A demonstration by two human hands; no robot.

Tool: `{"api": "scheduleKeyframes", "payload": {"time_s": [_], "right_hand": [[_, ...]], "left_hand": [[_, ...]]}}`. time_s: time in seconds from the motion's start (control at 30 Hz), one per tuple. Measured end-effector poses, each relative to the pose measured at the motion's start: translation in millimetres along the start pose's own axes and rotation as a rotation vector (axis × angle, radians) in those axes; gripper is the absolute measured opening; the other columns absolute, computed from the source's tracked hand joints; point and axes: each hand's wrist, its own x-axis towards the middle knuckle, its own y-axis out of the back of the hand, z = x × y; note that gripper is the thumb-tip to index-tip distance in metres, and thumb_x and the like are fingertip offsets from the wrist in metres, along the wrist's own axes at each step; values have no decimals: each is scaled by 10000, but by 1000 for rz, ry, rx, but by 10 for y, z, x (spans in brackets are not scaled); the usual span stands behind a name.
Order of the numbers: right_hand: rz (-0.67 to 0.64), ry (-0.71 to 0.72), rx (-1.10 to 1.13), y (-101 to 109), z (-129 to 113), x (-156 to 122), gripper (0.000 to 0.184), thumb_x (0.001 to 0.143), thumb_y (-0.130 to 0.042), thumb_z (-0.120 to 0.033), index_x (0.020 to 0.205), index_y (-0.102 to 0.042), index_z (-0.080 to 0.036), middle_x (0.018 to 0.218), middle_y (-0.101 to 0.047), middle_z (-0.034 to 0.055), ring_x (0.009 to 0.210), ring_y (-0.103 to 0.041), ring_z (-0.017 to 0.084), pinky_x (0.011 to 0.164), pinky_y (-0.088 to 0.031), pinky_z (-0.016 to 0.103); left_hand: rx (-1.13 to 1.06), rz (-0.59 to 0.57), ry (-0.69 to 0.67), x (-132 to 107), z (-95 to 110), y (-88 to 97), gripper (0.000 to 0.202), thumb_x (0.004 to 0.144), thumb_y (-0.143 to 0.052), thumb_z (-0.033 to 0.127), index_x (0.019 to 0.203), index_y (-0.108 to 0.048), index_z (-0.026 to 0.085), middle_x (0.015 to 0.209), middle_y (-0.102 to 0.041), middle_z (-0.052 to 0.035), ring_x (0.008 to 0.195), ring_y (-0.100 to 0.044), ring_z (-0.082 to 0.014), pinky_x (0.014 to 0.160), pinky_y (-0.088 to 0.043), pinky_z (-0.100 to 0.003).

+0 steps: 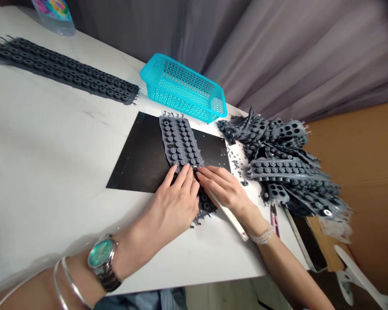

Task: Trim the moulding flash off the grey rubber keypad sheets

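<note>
A grey moulded rubber strip (181,140) with rows of round studs lies across a black mat (136,150). My left hand (177,202) is closed on the strip's near part, with fingertips pressed at its studs. A folded-over darker end of the strip shows below the fingers. My right hand (226,189) grips a slim white-handled tool (229,217), its fingertips meeting the left ones at the strip. The tool's tip is hidden between the fingers.
Behind the mat stands a blue perforated basket (186,110). A long dark studded strip (64,73) lies at the left. To the right are a heap of similar strips (287,168), small scattered bits (236,163) and a pink-handled tool (274,221). A bottle (56,19) stands at the back.
</note>
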Motion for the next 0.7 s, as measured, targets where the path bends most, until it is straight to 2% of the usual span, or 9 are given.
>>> {"api": "scheduleKeyframes", "payload": {"time_s": [0.4, 0.7], "right_hand": [[-76, 7, -50, 35, -10, 41, 318, 961, -488, -110, 1276, -525, -90, 1297, -616, 188, 1197, -570, 300, 906, -561, 466], [-143, 50, -58, 21, 22, 90, 325, 979, -396, -104, 1274, -524, -63, 1319, -583, 234, 1276, -516, 314, 982, -541, 500]], "left_hand": [[-25, -7, 12, 6, 3, -1, 470, 973, -354, 258, 1308, -548, -9, 1405, -527, -227, 1351, -452, -319, 1118, -348, -507], [-28, -2, 20, -3, 8, -5, 485, 967, -367, 274, 1329, -535, -2, 1412, -525, -214, 1357, -444, -310, 1135, -321, -498]]}}
